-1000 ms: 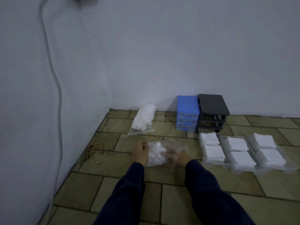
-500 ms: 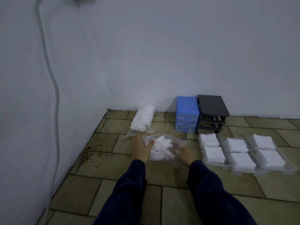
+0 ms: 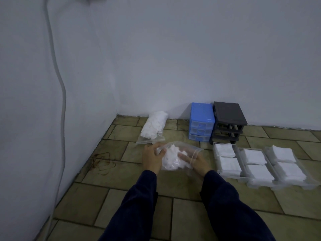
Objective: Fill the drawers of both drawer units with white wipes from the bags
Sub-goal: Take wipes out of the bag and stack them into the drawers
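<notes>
Holding a clear zip bag of white wipes just above the tiled floor, between both hands. Left hand gripping the bag's left side, thumb curled over the plastic; right hand cradling the right side near the open mouth, fingers lying fairly straight along the plastic, not clamping. Sitting to the right, touching side by side: three clear drawers out on the floor, each already carrying two stacks of folded wipes. Standing behind them against the wall: the blue drawer unit with its drawers in, and just beside it the black drawer unit, apparently frame only. Lying further back on the left, a second bag, full and touching nothing else. Judging the step as drawing wipes out of the held bag, or setting it aside, since the loose drawers look loaded. Doing it well: keeping the left grip firm low on the bag, spreading the mouth with the right, pinching out a flat stack rather than a crumpled wad, keeping the folds square so each compartment fills evenly. Minding the slack plastic: soft, slippery, prone to collapsing and spilling.
</notes>
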